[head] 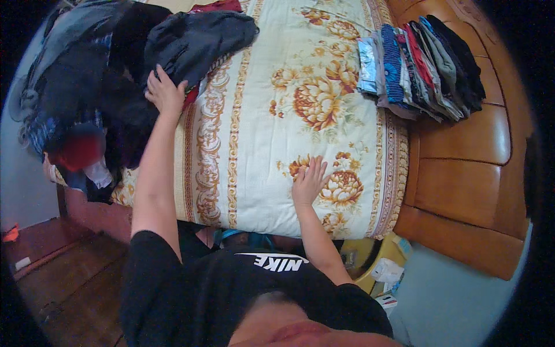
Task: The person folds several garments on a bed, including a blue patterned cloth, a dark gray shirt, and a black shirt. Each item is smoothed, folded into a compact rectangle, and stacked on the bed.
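My left hand (pixel 167 95) lies against the near edge of a dark grey garment (pixel 199 39), fingers spread and thumb apart. That garment rests on the right side of a loose heap of dark clothes (pixel 73 78). Something red peeks out beside my left thumb. My right hand (pixel 308 184) is palm down on a cream floral bedspread (pixel 256 139), holding nothing. To the right, a row of folded clothes (pixel 433 73) in several colours leans together at the bed's edge.
A brown padded wooden headboard (pixel 459 139) borders the bed on the right. Near the lower right stand a yellow piece of furniture (pixel 375 269) and a white package (pixel 387 270). Dark wooden floor (pixel 73 277) shows at the lower left.
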The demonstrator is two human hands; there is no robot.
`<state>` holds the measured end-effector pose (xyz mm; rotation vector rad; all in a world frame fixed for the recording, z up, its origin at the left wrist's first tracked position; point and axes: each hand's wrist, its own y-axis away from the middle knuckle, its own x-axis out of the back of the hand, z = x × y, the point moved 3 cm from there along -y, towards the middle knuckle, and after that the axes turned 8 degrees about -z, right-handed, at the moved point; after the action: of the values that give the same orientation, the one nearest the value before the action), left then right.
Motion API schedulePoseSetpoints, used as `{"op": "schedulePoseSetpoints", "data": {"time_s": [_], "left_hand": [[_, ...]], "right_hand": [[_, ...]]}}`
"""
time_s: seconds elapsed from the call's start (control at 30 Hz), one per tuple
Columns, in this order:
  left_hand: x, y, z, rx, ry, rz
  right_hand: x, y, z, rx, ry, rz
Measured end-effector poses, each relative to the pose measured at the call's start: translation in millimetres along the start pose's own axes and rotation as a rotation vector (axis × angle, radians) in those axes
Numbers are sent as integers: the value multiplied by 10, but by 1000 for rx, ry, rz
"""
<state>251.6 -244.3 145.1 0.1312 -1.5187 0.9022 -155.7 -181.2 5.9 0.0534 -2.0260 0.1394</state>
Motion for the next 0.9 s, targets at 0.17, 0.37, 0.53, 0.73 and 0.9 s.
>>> {"op": "schedulePoseSetpoints", "data": {"time_s": [0.17, 0.37, 0.53, 0.73, 0.9], "left_hand": [[-319, -506, -726, 246, 78, -460], [757, 52, -176, 44, 1025, -186], [1141, 1637, 238, -68, 1238, -631], [1008, 3399, 634, -250, 1322, -950], [1239, 3856, 790, -612, 1240, -1322]], "right_hand": [[-82, 27, -15, 81, 32, 144], [-41, 19, -38, 69, 89, 213], [-34, -16, -19, 21, 50, 104], [497, 102, -615, -322, -1790, -707], [497, 559, -439, -54, -961, -423]]}}
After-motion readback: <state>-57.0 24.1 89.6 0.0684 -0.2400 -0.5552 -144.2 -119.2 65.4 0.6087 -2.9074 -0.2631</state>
